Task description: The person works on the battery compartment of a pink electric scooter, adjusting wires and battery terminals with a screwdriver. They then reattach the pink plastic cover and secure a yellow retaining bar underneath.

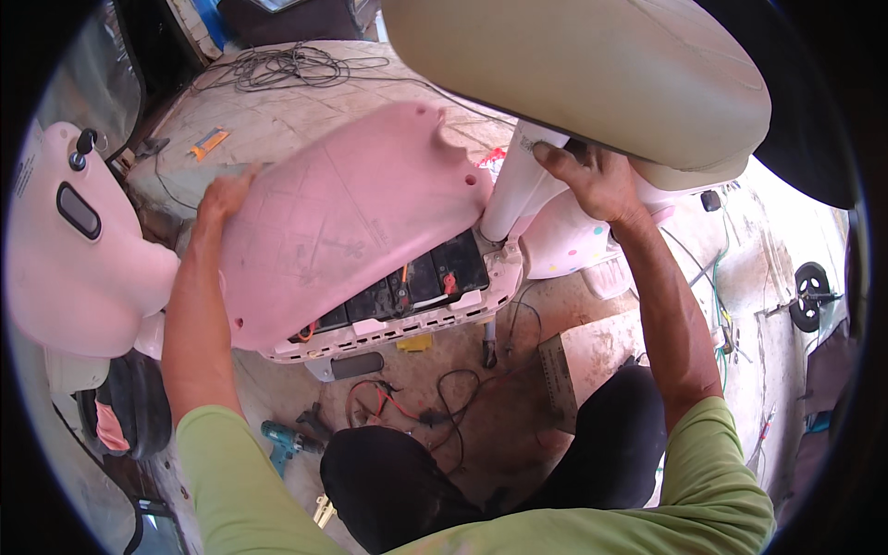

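No word or number can be read with certainty. On the pink cover (324, 222), faint marks can be made out, too worn to be deciphered. To the left of the cover, small dark print (23, 174) is seen near the upper outer edge of the pink scooter front (88, 268). Just right of the cover, a small dark label (527, 145) is carried high on the white seat post (518, 185); its content is too small to be read.
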`<state>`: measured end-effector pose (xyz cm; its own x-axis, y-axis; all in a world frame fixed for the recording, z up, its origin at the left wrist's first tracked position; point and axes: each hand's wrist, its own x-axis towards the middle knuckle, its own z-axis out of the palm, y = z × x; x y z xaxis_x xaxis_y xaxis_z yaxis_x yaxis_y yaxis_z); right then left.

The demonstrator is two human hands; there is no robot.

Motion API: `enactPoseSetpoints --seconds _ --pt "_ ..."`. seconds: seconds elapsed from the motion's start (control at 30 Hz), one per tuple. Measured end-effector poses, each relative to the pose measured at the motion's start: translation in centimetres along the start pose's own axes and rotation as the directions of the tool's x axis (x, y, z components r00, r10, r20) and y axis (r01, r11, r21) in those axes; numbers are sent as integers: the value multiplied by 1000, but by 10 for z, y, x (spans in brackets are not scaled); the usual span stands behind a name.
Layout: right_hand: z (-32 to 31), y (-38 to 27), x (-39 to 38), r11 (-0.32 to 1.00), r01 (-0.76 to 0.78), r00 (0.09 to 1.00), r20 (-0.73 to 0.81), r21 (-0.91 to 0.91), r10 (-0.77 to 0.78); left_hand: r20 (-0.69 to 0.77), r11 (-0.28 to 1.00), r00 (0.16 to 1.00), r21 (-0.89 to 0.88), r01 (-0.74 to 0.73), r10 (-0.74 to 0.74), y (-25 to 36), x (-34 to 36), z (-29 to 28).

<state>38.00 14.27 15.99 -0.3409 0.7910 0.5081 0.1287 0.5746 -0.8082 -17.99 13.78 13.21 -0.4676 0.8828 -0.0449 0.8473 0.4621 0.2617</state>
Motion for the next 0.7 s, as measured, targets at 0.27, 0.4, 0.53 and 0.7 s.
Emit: enactPoseSetpoints --seconds 0.27,0.4,0.53,0.7 --pt "3 0 0 1000 0 1000 -1 27 0 -113 998 993 49 47 -41 -12 2 -4" --pt "2 -3 0 1000 1 1000 6 2 -1 -137 992 986 75 101 -90 -13 10 3" --pt "4 -7 -4 998 -58 998 -33 15 58 -101 993 991 67 98 -91 -10 15 20" --pt "2 2 -4 1000 -28 999 -33 13 28 -74 996 994 18 86 -84 -15 23 34"
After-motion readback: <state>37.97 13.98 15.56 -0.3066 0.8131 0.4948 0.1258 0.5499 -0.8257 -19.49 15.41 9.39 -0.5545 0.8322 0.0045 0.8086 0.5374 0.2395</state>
